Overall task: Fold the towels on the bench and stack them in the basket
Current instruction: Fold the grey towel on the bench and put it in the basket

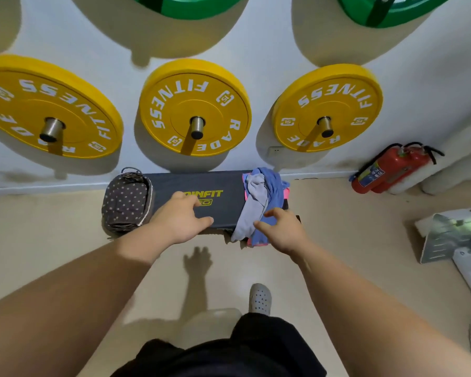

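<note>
- Hands come nearest. Your left hand (180,219) lies loosely spread over the front edge of the bench (215,183), holding nothing. Your right hand (280,229) curves like a claw at the towels (259,202), and from this angle I cannot tell whether it pinches cloth or only touches it.
- The towels sit in one crumpled heap on the right end of the bench, grey over blue with pink beneath. Part of the heap hangs over the front edge. They look tangled, so if you tug one layer the others may well slide to the floor.
- If you take only a corner, the towel will probably drag and bunch. Bring your left hand across to steady the rest.
- The bare middle of the bench looks narrow, so a towel spread there could droop over the edge and fold crooked.
- The basket (125,202) stands just beside the left end of the bench, well apart from the heap. Its soft dotted lining might buckle if you drop a stack in off-centre.
- Yellow letters on the bench read "OINFIT", and your left hand hides the start of the word.
- The yellow plates (195,107) on the wall read "RADE FITNESS".
- The labels on the red fire extinguishers (389,170) are too small to read.
</note>
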